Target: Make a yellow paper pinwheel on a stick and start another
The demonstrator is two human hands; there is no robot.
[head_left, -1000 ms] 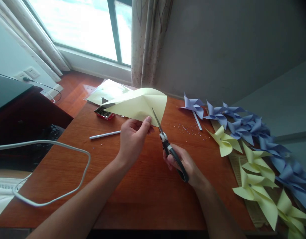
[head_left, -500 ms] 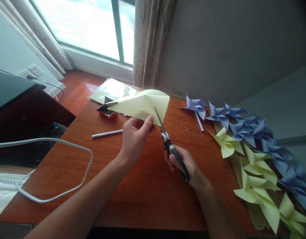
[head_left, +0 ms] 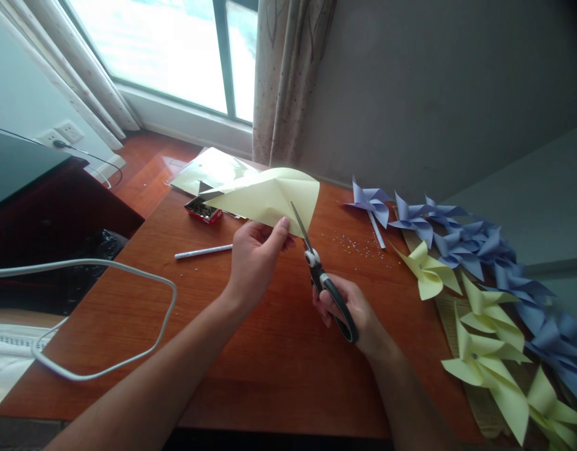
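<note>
A sheet of pale yellow paper, creased and partly cut, is pinched between the thumb and fingers of my left hand above the table. My right hand grips black-and-white scissors, fingers in the handles. Their blades point up and away, lying across the paper's right part just beside my left thumb. How far the blades are apart is hard to make out. Behind the paper's left tip sits a small red box of tiny dark metal pieces. A thin whitish paper stick lies left of my left hand.
Several yellow pinwheels and blue-violet pinwheels line the wooden table's right side, partly on cardboard. Another violet pinwheel with a stick lies near small scattered bits. A white cable loops over the left edge. A shiny plastic packet lies behind.
The view has shifted very slightly. Both hands, the yellow paper and the scissors keep nearly the same positions.
</note>
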